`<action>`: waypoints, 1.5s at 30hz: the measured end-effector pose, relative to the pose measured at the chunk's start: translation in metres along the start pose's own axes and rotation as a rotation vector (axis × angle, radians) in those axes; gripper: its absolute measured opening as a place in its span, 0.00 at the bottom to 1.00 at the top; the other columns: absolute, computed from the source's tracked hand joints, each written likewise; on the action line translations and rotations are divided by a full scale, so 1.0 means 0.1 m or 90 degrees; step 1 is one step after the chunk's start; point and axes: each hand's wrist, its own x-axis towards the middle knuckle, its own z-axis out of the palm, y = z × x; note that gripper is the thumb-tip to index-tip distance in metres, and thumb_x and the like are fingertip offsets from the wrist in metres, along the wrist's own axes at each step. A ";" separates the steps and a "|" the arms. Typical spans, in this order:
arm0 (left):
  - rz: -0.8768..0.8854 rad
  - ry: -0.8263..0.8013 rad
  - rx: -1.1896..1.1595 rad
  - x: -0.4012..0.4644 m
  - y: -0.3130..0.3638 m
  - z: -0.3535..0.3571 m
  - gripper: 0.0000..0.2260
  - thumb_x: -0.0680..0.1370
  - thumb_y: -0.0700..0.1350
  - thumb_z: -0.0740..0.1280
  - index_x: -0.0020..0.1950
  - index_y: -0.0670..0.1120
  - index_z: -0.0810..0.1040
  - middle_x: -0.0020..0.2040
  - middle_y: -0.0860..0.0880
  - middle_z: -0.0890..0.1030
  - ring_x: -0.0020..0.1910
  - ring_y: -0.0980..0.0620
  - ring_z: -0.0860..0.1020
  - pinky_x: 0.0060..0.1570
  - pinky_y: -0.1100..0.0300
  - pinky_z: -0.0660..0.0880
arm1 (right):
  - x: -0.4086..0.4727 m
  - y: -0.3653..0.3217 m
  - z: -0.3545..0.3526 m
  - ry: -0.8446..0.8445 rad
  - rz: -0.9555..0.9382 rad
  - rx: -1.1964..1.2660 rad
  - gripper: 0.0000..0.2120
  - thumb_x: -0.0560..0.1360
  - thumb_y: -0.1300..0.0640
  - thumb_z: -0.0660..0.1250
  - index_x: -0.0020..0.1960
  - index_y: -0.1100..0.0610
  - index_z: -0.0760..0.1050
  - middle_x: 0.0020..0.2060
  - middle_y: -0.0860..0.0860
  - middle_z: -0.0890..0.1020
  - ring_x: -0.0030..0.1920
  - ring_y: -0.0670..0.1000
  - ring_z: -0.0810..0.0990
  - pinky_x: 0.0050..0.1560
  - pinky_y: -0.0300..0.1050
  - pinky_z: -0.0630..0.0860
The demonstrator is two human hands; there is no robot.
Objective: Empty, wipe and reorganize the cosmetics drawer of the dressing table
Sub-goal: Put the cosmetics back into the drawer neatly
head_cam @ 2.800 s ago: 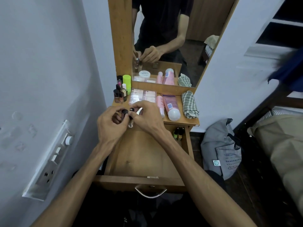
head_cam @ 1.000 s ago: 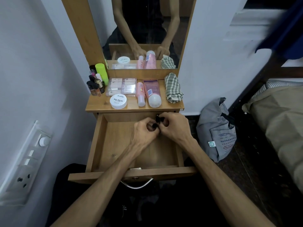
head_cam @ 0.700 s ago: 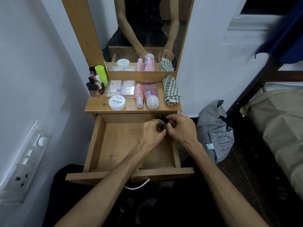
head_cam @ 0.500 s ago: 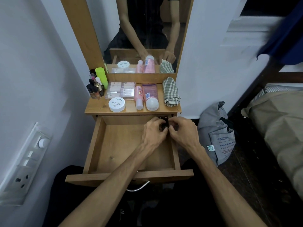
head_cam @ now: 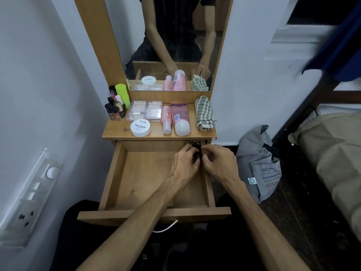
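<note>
— Both hands have dropped from above the tabletop into the back right corner of the open wooden drawer [head_cam: 125, 180], and a white round nail-polish tub [head_cam: 140, 127] now shows on the top where they were.

— What are they holding?

— Small dark-capped bottles [head_cam: 196, 148], standing roughly upright, caps up, long axis vertical, right against the drawer's back wall. The left hand [head_cam: 185, 163] has its fingers curled round them from the left; the right hand [head_cam: 218, 163] pinches at them from the right with bent fingers. How many bottles there are is hard to tell, as the fingers cover most of them.

— And the surface?

— The wooden dressing tabletop [head_cam: 117, 130] carries a cluster of little dark bottles [head_cam: 114, 111] beside a lime-green cylinder [head_cam: 123, 94] at back left, clear plastic cases [head_cam: 145, 110], two pink tubes [head_cam: 176, 118] lying with caps toward the person, and a folded green checked cloth [head_cam: 205, 113] at right.

— The room?

— A wood-framed mirror [head_cam: 175, 36] reflects the arms. A white switch panel [head_cam: 29, 196] sits on the left wall, a grey printed bag [head_cam: 257, 165] on the dark floor at right, and beige bedding [head_cam: 336, 149] is cut off by the edge. The drawer's metal handle [head_cam: 166, 227] is partly hidden by the left forearm.
</note>
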 end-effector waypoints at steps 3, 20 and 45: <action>0.016 -0.001 0.006 -0.01 0.00 0.00 0.12 0.74 0.41 0.72 0.57 0.43 0.82 0.56 0.47 0.81 0.46 0.45 0.83 0.46 0.51 0.82 | 0.01 -0.03 0.00 0.005 -0.012 -0.002 0.14 0.72 0.55 0.71 0.57 0.49 0.84 0.45 0.46 0.86 0.42 0.49 0.83 0.43 0.45 0.79; 0.073 0.240 -0.066 -0.10 -0.22 -1.05 0.04 0.74 0.42 0.69 0.47 0.46 0.82 0.43 0.53 0.81 0.37 0.54 0.78 0.36 0.58 0.76 | 0.41 -0.95 0.04 0.074 -0.185 0.098 0.09 0.72 0.58 0.74 0.52 0.53 0.85 0.43 0.46 0.86 0.38 0.43 0.81 0.41 0.38 0.79; -0.176 0.271 0.010 0.56 -1.53 -2.22 0.15 0.76 0.48 0.73 0.62 0.48 0.80 0.58 0.51 0.80 0.44 0.55 0.76 0.42 0.60 0.71 | 1.44 -2.49 1.03 -0.056 -0.222 -0.052 0.15 0.78 0.54 0.68 0.64 0.53 0.81 0.51 0.55 0.84 0.50 0.58 0.81 0.42 0.47 0.71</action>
